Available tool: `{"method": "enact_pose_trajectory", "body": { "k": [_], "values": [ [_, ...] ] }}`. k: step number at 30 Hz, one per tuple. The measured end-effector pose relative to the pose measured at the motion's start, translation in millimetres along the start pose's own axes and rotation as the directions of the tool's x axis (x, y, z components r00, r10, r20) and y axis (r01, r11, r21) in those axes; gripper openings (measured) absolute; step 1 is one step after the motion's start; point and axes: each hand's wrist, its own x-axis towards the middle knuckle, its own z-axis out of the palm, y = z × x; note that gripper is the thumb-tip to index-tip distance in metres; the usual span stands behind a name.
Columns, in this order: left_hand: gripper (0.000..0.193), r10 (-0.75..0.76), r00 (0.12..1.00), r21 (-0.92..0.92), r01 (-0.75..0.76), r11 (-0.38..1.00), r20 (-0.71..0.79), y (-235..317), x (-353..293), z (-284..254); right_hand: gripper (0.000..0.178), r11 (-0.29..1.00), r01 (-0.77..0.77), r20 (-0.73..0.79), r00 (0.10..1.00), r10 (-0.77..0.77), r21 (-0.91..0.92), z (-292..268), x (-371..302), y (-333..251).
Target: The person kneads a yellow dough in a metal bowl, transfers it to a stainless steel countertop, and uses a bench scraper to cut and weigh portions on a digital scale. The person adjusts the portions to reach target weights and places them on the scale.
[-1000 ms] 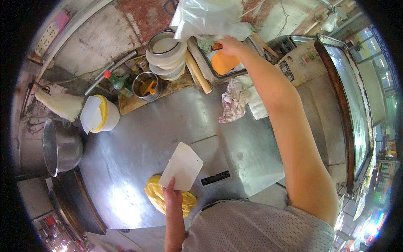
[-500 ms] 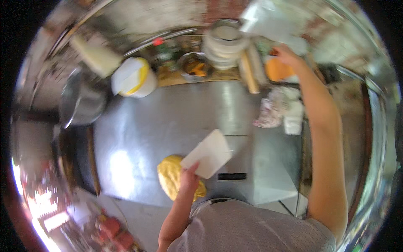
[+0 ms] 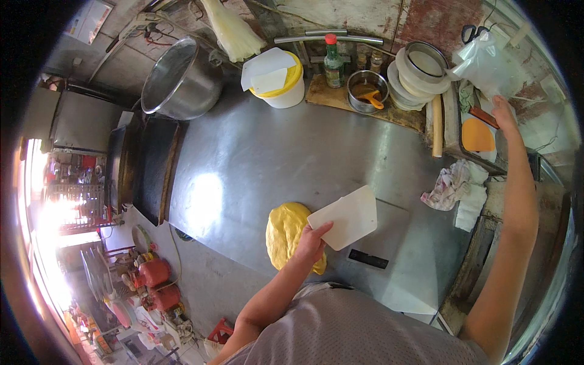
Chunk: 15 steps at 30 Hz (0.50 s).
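Note:
My left hand (image 3: 312, 241) grips a flat white plastic dough scraper (image 3: 345, 218), thumb on top, over the steel worktop. Just left of it lies a lump of yellow dough (image 3: 286, 234), partly covered by the hand and wrist. My right arm stretches to the far right. There my right hand (image 3: 504, 114) is closed at a tool with a red-brown handle (image 3: 484, 117); the rest of this tool cannot be made out. An orange scraper (image 3: 477, 135) lies in the tray beneath that hand, and clear plastic bags (image 3: 490, 64) hang just above it.
Along the back stand a steel pot (image 3: 185, 82), a white tub (image 3: 286, 94), a green bottle (image 3: 333, 64), a small metal bowl (image 3: 367, 91) and stacked sieves (image 3: 420, 70). A rolling pin (image 3: 437, 128) and a crumpled cloth (image 3: 453, 185) are at right. A dark recess (image 3: 368, 259) marks the worktop.
The view has swung, so the scene sits differently in the picture. My right hand has shifted slightly right over the tray, with the red-brown handle. My left hand keeps the white scraper beside the dough.

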Motion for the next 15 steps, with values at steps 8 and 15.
{"method": "enact_pose_trajectory", "body": {
  "k": [8, 15],
  "values": [
    [0.038, 0.015, 1.0, 0.033, -0.015, 0.999, 0.009, -3.7, 16.3, 7.0, 0.044, 0.889, 0.173, -0.11, 0.965, -0.24, -0.424, -32.6, 18.7, 62.8],
    [0.036, 0.039, 0.998, -0.049, -0.037, 0.998, 0.048, 1.1, 9.8, -0.4, 0.047, 0.984, 0.18, -0.048, 0.982, -0.181, -0.011, -36.9, 17.7, 26.9]
  ]
}}
